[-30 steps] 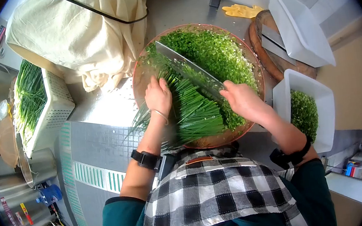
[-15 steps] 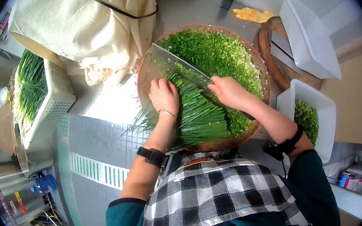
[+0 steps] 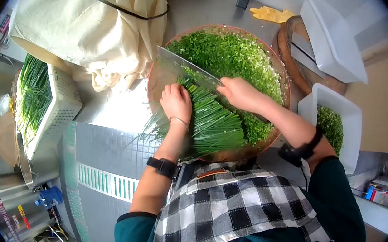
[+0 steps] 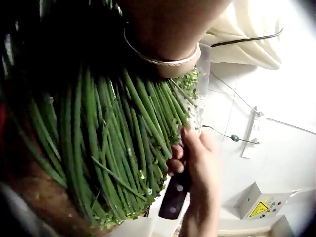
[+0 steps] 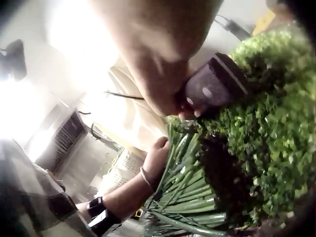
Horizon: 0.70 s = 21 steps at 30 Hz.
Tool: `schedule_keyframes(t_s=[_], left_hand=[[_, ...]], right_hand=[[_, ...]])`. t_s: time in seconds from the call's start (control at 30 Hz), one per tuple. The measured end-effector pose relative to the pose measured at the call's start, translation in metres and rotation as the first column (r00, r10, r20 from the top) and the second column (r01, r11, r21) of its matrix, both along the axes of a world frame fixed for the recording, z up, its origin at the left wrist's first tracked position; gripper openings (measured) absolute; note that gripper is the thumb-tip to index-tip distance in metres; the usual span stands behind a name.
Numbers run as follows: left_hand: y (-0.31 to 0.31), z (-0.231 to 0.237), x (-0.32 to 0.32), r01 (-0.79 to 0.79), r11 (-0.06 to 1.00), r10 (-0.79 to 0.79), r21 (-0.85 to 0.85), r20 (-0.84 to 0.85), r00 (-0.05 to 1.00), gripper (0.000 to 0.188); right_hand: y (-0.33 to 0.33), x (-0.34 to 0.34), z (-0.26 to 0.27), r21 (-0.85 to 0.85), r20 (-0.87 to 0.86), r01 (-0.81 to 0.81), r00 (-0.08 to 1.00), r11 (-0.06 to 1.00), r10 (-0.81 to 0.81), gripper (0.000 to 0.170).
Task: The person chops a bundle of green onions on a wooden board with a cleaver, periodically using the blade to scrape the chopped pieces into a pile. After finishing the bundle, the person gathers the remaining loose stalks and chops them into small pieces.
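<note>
A large bundle of long green stalks (image 3: 213,126) lies on a round red-rimmed board (image 3: 286,86). The left hand (image 3: 176,103) rests on the bundle near its upper left end, fingers bent over the stalks. A wide cleaver (image 3: 187,65) is gripped by its handle in the right hand (image 3: 241,95); the blade stands along the bundle's cut end. Chopped green pieces (image 3: 224,50) are heaped on the far and right side of the board. In the right wrist view the dark handle (image 5: 217,86) sticks out from the right hand (image 5: 182,106).
At the left, a white basket (image 3: 60,105) holds more long stalks. A cream cloth (image 3: 93,37) covers something behind. To the right stand a white tub (image 3: 352,117) with chopped greens, another white tub (image 3: 333,40), a round wooden board (image 3: 283,46) and a yellow glove (image 3: 272,14).
Over the last second the view has shifted somewhat. The right hand and cleaver have moved left toward the left hand, a little further since half a second ago. The left hand stays on the bundle.
</note>
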State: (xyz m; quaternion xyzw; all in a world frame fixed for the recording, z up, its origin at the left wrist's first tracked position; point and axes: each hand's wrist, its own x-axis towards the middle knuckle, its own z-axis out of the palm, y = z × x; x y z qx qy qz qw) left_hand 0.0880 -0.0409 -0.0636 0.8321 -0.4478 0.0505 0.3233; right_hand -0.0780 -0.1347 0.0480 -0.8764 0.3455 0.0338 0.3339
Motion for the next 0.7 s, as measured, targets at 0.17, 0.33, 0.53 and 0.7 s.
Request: schedule_keyframes(t_s=[0.17,0.33,0.53,0.7], left_hand=[[0.000,-0.001,0.000,-0.030,0.999,0.028,-0.042,-0.042,0.999,0.009],[0.002,0.003,0.001,-0.007,1.000,0.007,-0.005,-0.027,1.000,0.007],[0.004,0.000,0.000,0.020,0.994,-0.024,-0.111,-0.035,0.999,0.006],[0.003,0.004,-0.002,-0.036,0.979,0.015,-0.199,-0.106,0.994,0.008]], right_hand=[[0.006,-0.035,0.036,-0.038,-0.011,-0.058,0.998,0.998,0.058,0.025],[0.003,0.001,-0.002,0.104,-0.008,-0.031,0.999,0.994,0.032,0.024],[-0.004,0.016,-0.022,-0.015,0.088,-0.012,0.996,1.000,0.014,0.024],[0.000,-0.022,0.025,0.019,0.063,-0.023,0.998,1.000,0.022,0.024]])
